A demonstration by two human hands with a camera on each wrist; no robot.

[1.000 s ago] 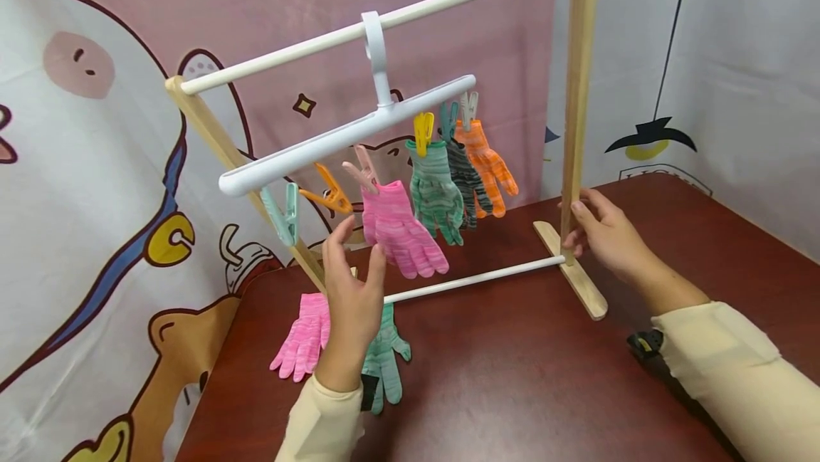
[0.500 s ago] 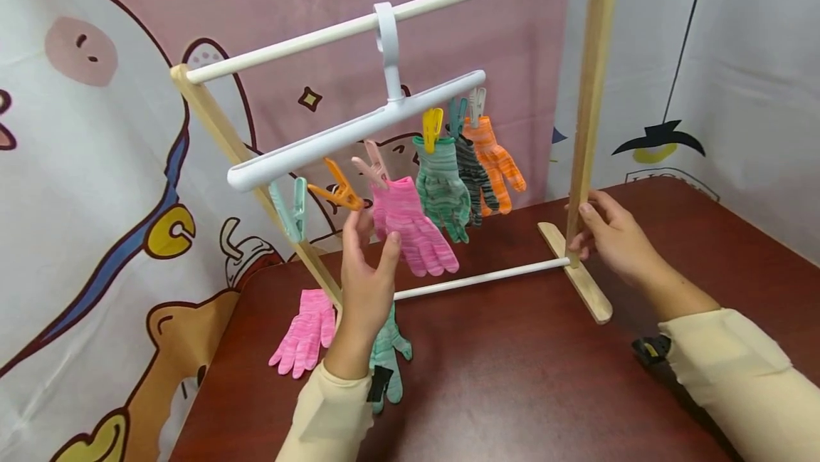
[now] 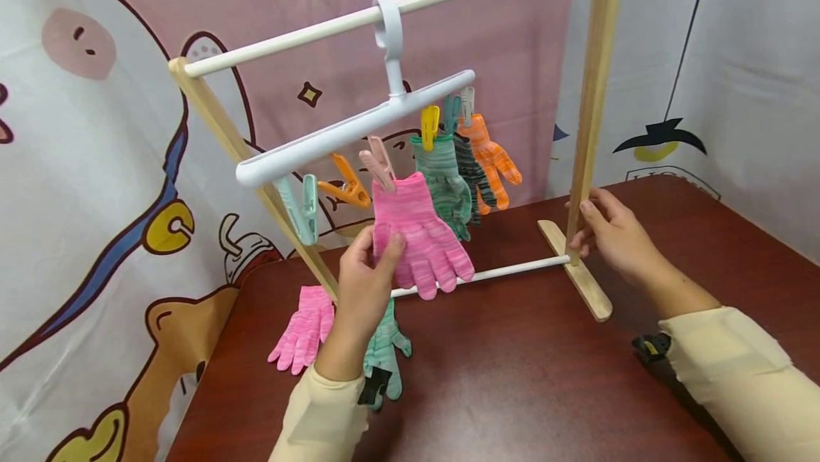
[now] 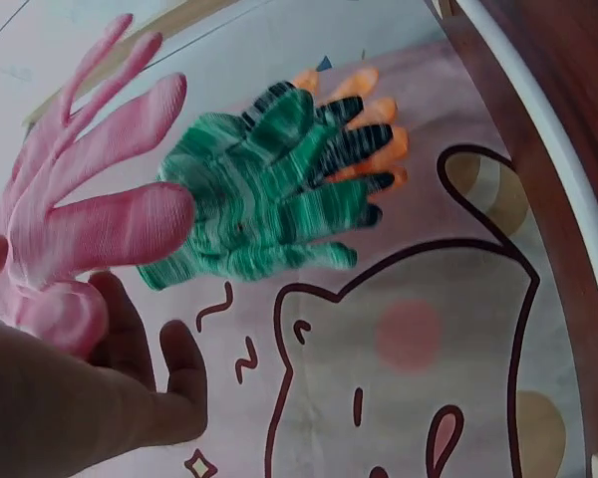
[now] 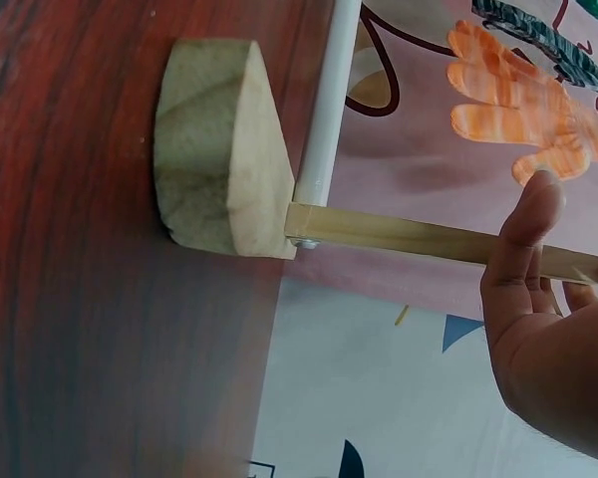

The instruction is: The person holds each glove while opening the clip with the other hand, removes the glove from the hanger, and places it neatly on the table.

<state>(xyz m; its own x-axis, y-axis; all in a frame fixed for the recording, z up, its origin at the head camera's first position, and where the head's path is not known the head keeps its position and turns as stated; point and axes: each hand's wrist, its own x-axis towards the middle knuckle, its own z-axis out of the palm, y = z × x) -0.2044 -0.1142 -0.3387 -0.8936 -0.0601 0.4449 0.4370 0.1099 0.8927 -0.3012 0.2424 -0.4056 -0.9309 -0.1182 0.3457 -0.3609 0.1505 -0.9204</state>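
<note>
A pink knit glove (image 3: 423,234) hangs fingers-down from a pink clothespin (image 3: 379,164) under the white hanger (image 3: 359,131). My left hand (image 3: 365,280) pinches that glove's left edge, thumb in front; the fingertips behind it are partly hidden. In the left wrist view the pink glove (image 4: 110,234) spreads its fingers beside the hand (image 4: 90,398). My right hand (image 3: 618,238) grips the rack's right wooden post (image 3: 592,113) low down, as the right wrist view also shows with the hand (image 5: 558,319) around the post (image 5: 399,237).
Green (image 3: 442,174), dark grey (image 3: 477,170) and orange (image 3: 493,159) gloves hang further right. A mint clothespin (image 3: 304,209) and an orange clothespin (image 3: 347,184) hang without gloves. Another pink glove (image 3: 304,330) and a green glove (image 3: 384,352) lie on the table (image 3: 512,376).
My left hand has moved right and taken hold of the hanging pink glove, which now turns flatter toward the head camera. The hanger has swung slightly. My right hand stays on the post.
</note>
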